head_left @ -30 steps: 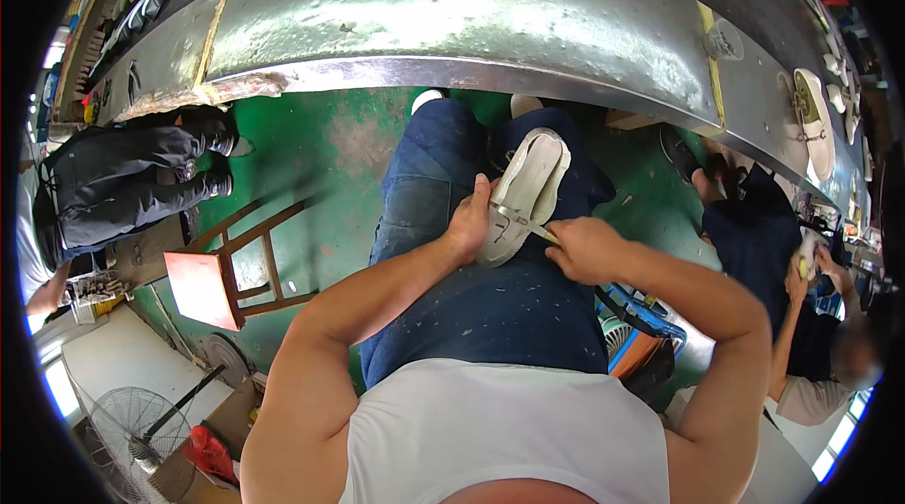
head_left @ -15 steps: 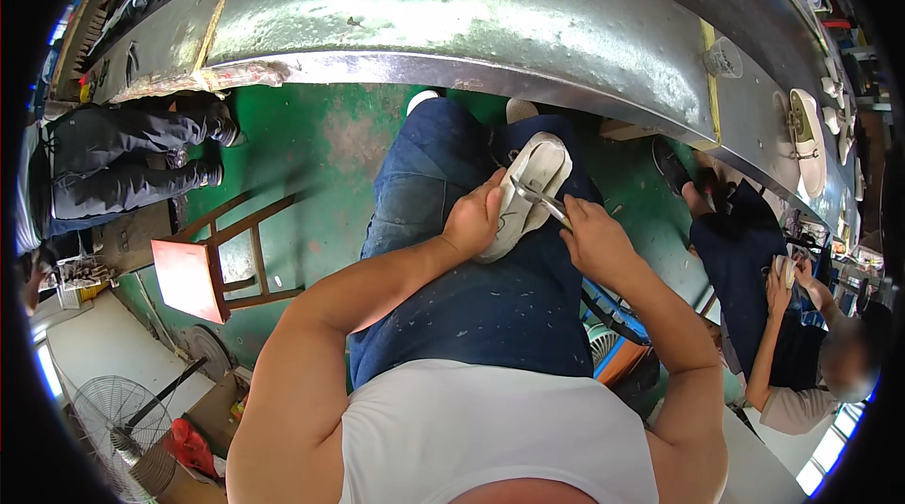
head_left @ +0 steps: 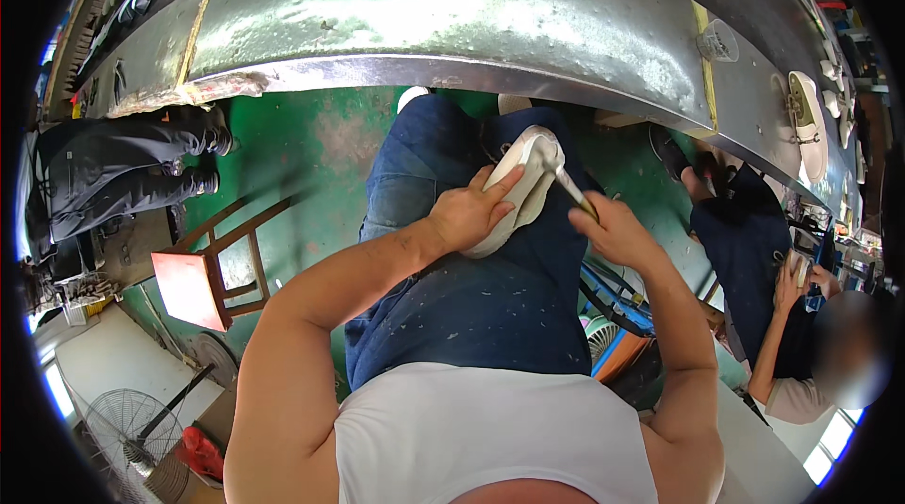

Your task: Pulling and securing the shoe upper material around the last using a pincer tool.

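A pale off-white shoe (head_left: 524, 185) rests on my thighs with its toe pointing away from me. My left hand (head_left: 474, 213) grips its near left side, the forefinger stretched along the upper. My right hand (head_left: 615, 233) is closed round the handle of a hammer (head_left: 572, 187). The hammer's metal head lies over the toe part of the shoe; it is blurred, so I cannot tell whether it touches.
A long metal-faced bench (head_left: 424, 23) runs across in front of my knees, with a clear cup (head_left: 718, 42) and a shoe (head_left: 807, 127) toward its right. A wooden stool (head_left: 193, 301) and a fan (head_left: 132, 424) stand left. Another person (head_left: 787, 315) sits at right, holding a shoe.
The hammer head has moved from the shoe's middle toward its toe, and my right hand has shifted slightly right. The shoe has tilted, and my left forefinger now reaches farther along it.
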Motion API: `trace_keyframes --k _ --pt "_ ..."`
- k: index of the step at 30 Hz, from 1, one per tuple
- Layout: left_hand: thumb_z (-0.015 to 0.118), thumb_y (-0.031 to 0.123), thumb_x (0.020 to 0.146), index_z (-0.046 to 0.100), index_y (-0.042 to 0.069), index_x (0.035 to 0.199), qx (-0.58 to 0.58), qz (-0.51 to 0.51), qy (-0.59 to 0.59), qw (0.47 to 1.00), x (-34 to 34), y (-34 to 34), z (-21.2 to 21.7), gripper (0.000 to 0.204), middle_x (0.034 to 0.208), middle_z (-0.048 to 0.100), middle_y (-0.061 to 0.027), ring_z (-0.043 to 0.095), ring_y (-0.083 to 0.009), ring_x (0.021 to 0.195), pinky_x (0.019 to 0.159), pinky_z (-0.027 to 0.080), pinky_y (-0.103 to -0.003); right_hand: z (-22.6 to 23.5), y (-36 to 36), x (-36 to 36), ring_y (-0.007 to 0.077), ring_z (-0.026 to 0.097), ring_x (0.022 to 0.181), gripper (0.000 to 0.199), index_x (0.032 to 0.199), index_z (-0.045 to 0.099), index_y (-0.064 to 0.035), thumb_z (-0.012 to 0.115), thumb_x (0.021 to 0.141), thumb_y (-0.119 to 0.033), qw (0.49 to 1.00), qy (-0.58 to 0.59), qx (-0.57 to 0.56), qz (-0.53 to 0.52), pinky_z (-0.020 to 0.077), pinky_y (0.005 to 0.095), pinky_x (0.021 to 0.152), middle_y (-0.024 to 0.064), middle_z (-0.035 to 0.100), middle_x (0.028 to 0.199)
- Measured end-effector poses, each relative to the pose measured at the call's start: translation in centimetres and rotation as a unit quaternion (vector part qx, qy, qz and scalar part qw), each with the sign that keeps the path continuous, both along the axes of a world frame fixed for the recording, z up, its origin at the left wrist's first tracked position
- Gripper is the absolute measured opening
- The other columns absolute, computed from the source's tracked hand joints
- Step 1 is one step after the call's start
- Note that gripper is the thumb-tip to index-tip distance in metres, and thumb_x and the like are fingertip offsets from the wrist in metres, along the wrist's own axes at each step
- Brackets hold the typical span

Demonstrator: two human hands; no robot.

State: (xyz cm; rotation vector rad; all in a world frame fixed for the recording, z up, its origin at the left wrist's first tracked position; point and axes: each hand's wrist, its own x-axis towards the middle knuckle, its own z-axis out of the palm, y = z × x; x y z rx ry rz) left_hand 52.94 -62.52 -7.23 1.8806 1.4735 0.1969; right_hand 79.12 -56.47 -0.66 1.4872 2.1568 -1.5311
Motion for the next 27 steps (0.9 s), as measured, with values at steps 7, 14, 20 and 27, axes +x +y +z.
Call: trace_keyframes --k 7,14,20,27 --pt "0.051 0.047 0.098 0.018 0.028 0.158 -0.126 -0.092 0.139 0.978 0.5 2.2 5.6 0.071 0.147 0.037 -0.0327 0.064 -0.0467 0.108 0.091 0.054 -0.046 -4.2 -0.2 -2.7 0.045 0.064 0.09 0.037 0.106 0.058 0.0016 0.05 0.1 -0.034 0.98 -0.053 0.191 0.02 0.052 0.05 0.077 0.0255 0.066 0.097" --pt "0.048 0.038 0.102 0.032 -0.003 0.15 -0.132 0.239 -0.207 0.939 -0.4 -5.0 -3.8 0.065 0.137 0.051 -0.033 0.053 -0.0423 0.127 0.104 0.044 -0.042 -1.7 -1.1 -2.8 0.0449 0.064 0.092 0.039 0.106 0.058 0.0014 0.048 0.101 -0.035 0.992 0.001 0.125 -0.004 0.0511 0.0503 0.08 0.0244 0.067 0.097" --pt "0.058 0.034 0.098 0.035 -0.003 0.149 -0.171 0.229 -0.257 0.923 -0.7 -3.8 -3.0 0.066 0.139 0.05 -0.0321 0.052 -0.0406 0.129 0.108 0.041 -0.04 -1.8 -4.2 -3.9 0.0439 0.064 0.095 0.041 0.11 0.059 0.0015 0.046 0.102 -0.037 0.993 0.019 0.109 0.047 0.0505 0.0498 0.082 0.0248 0.066 0.098" --pt "0.065 0.031 0.093 0.026 0.001 0.154 -0.17 0.175 -0.248 0.937 -1.4 -4.0 -2.3 0.078 0.141 0.05 -0.0303 0.051 -0.0392 0.131 0.109 0.041 -0.039 -3.5 -6.0 -3.1 0.0433 0.064 0.089 0.037 0.104 0.059 0.0003 0.049 0.101 -0.035 0.987 0.037 0.153 0.03 0.0504 0.0491 0.08 0.0223 0.067 0.096"
